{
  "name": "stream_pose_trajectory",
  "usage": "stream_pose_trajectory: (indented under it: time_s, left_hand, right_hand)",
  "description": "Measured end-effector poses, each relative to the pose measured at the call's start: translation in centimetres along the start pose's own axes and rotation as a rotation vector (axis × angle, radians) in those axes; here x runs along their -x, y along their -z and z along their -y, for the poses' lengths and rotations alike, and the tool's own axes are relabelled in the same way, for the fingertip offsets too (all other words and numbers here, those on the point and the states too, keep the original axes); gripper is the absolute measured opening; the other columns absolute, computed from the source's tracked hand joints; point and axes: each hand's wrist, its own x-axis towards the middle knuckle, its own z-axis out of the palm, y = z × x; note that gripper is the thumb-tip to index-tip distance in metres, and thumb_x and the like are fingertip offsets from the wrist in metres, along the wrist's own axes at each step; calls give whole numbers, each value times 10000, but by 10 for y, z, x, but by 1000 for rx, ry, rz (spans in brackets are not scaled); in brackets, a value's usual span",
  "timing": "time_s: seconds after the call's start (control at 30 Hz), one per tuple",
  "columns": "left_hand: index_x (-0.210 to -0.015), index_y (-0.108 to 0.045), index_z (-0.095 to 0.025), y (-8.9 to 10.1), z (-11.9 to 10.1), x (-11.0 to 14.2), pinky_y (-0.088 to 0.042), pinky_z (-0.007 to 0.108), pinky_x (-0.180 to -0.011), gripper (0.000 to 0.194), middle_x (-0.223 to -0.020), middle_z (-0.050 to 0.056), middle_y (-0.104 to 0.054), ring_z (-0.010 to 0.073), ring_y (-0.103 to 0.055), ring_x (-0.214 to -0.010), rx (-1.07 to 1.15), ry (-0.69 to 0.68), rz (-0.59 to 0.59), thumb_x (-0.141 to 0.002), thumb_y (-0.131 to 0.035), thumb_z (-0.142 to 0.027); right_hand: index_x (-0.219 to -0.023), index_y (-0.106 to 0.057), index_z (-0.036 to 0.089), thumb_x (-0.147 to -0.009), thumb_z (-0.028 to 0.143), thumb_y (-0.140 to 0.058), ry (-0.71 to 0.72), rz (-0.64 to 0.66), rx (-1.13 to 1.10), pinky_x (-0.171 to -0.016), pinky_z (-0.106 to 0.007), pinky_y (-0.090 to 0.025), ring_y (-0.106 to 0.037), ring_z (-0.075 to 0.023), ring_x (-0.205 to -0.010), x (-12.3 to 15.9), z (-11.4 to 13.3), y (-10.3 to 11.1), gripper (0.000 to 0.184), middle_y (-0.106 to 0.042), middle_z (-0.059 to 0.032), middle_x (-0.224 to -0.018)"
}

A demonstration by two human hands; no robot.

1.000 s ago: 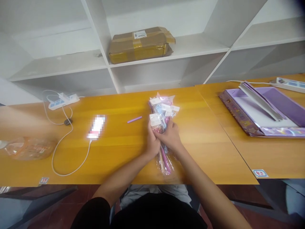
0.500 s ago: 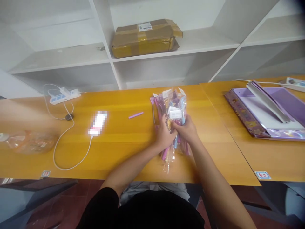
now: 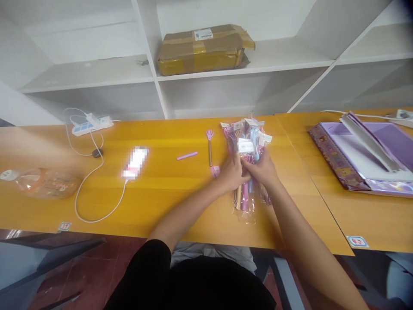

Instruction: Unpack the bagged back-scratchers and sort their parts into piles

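On the table in front of me lies a bunch of plastic-wrapped back scratchers (image 3: 245, 196), in pink, blue and gold with white labels. My left hand (image 3: 235, 173) is closed around the bunch's left side. From the right, my right hand (image 3: 263, 168) grips it too, its thumb close to the left one. The palms and most fingertips are hidden by the packets. Just left of the bunch lies an unwrapped back scratcher (image 3: 210, 148) with a pink claw head and a metal rod. Beside it are a purple stick (image 3: 187, 156) and a small pink tag (image 3: 215, 172).
A blurred-out phone (image 3: 135, 162) is charging on a white cable from a power strip (image 3: 92, 125). At far left lies a plastic bottle (image 3: 48, 183). An open purple box (image 3: 342, 168) stands right; a taped carton (image 3: 201, 51) sits on the shelf behind.
Both hands have shifted the bunch to the right, away from the loose back scratcher, uncovering the small pink tag. The camera view has moved slightly.
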Motion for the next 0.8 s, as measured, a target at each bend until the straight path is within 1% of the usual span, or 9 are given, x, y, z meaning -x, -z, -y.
stream_pose_trajectory:
  time_s: [0.1,0.17,0.23,0.3,0.4,0.47,0.53,0.67,0.8]
  left_hand:
    - [-1669,-265,-43,28,-4,8,-279,630,-1346,890,-1674,312,-444,455,-249,-1671,-280,-38,20,-983,-673,-437]
    - [-1648,-353,-67,63,2,12,-202,637,-1374,817,-1738,280,-378,448,-166,-1698,-398,-42,30,-1026,-604,-535]
    - [-1623,-428,-111,107,19,17,-186,600,-1386,674,-1754,229,-381,408,-227,-1690,-448,21,-52,-1089,-471,-520]
    - [-1609,-429,-66,152,46,24,-206,563,-1385,642,-1718,267,-421,380,-318,-1659,-457,146,-122,-1105,-429,-464]
    - [-1659,-331,-54,197,84,41,-272,586,-1355,699,-1739,289,-374,378,-336,-1653,-414,300,-119,-1117,-383,-493]
    - [-1673,-311,-66,206,99,52,-289,571,-1350,705,-1746,276,-371,364,-339,-1654,-401,318,-109,-1124,-357,-507]
    - [-1668,-330,-76,204,104,59,-278,551,-1358,707,-1742,259,-388,356,-337,-1654,-419,296,-97,-1113,-404,-508]
    - [-1655,-363,-54,193,101,61,-277,536,-1355,736,-1701,257,-449,364,-371,-1619,-516,205,-77,-1084,-503,-498]
    - [-1664,-391,-92,193,97,61,-341,467,-1311,690,-1626,198,-539,332,-457,-1506,-571,165,-113,-1091,-517,-456]
  right_hand:
    - [-1650,-351,65,-801,798,-726,-62,13,-4,-1155,-562,-447,-570,-451,-1348,3,12,-11,1183,-596,-280,-1453]
    - [-1654,-345,67,-810,819,-702,-54,18,-7,-1161,-576,-430,-555,-457,-1353,4,18,-15,1186,-583,-284,-1458]
    - [-1663,-332,73,-819,837,-683,-52,25,-10,-1170,-589,-412,-536,-462,-1363,4,24,-19,1191,-566,-289,-1468]
    - [-1676,-310,77,-821,847,-676,-57,39,-15,-1183,-605,-392,-511,-469,-1380,5,33,-24,1208,-547,-296,-1479]
    - [-1698,-267,80,-831,846,-667,-45,65,-33,-1201,-621,-370,-466,-473,-1420,6,52,-36,1224,-515,-302,-1509]
    - [-1704,-256,76,-840,837,-659,-27,76,-51,-1210,-621,-362,-441,-472,-1447,6,67,-47,1219,-497,-303,-1532]
    - [-1702,-255,65,-842,827,-655,-11,84,-63,-1219,-618,-352,-433,-474,-1455,6,84,-59,1217,-487,-308,-1541]
    - [-1686,-275,68,-859,784,-642,37,89,-40,-1217,-622,-346,-453,-463,-1417,6,111,-82,1153,-508,-297,-1511]
    - [-1666,-283,76,-889,674,-639,88,111,-9,-1187,-619,-381,-482,-442,-1366,7,123,-90,1043,-526,-286,-1465]
